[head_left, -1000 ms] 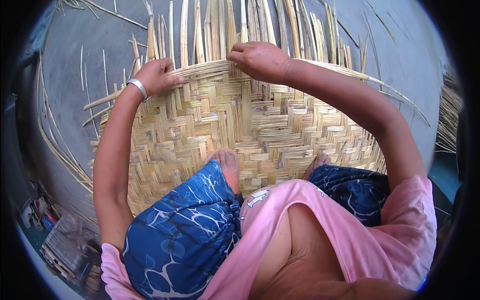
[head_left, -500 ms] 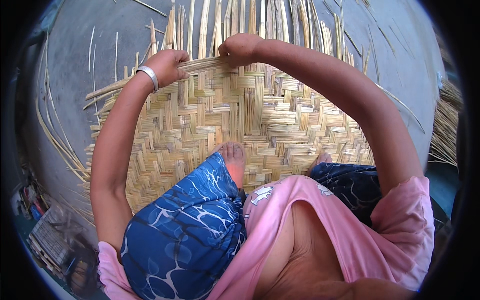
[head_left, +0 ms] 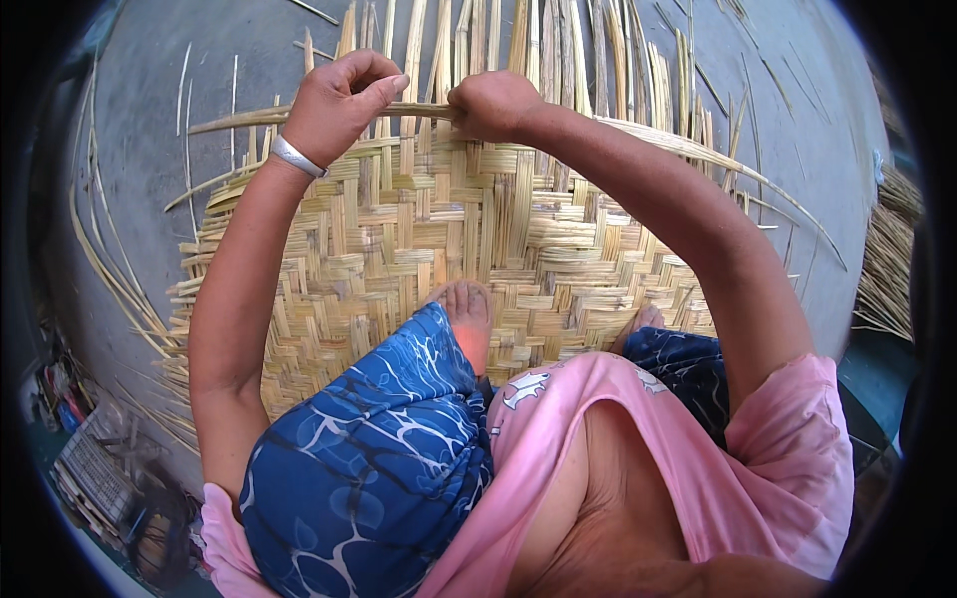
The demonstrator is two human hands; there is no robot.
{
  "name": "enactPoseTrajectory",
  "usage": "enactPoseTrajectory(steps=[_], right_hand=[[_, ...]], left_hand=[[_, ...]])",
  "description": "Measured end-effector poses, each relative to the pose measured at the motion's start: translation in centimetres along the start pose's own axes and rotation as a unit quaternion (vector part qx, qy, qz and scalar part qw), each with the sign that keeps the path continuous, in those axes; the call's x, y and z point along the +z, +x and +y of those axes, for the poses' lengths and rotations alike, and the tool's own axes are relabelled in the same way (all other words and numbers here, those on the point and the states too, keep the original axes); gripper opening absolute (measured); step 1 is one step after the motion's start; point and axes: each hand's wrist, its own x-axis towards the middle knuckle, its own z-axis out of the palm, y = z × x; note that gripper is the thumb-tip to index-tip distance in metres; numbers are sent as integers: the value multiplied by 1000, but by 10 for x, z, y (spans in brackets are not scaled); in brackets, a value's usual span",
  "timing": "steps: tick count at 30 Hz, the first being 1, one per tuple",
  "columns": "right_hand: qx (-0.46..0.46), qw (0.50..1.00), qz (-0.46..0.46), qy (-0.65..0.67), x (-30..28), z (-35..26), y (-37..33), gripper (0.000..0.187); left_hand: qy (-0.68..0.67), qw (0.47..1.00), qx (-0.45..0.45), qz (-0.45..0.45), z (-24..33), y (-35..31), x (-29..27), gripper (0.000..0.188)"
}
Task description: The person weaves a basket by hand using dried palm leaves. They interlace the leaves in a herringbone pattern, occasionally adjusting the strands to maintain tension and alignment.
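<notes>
A woven mat [head_left: 399, 234] of pale flat split-cane strips lies under my feet, its loose strips [head_left: 538, 50] fanning out at the far edge. Across those runs a long, flat cane strip [head_left: 234, 121]. My right hand [head_left: 495, 106] is closed in a fist around this strip at the middle of the edge. My left hand [head_left: 339, 105] is just above the strip, thumb and forefinger tips together; whether anything thin is between them is hidden, as are the other fingers. From beyond my right hand, a pale strip length [head_left: 688, 149] stretches to the right, bending toward the floor.
Loose thin strips [head_left: 105, 234] lie on the grey floor [head_left: 140, 140] at the left, and more scatter at the far right. A bundle of thin stalks [head_left: 890, 249] is at the right rim. Assorted items [head_left: 105, 458] sit at the lower left. My bare foot [head_left: 466, 304] rests on the mat.
My left hand has risen off the cane strip, with thumb and forefinger brought together. The strip lies slightly farther up, and more pale length shows right of my right hand, which stays closed.
</notes>
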Motion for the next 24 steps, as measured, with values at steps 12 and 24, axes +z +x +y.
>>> enactPoseTrajectory(steps=[12,24], right_hand=[[80,977,170,103,21,-4,-11,14],[148,929,260,217,30,-6,-29,18]], left_hand=[[-26,988,-147,-34,-84,62,56,26],[-68,938,-328,-88,-37,97,61,19]])
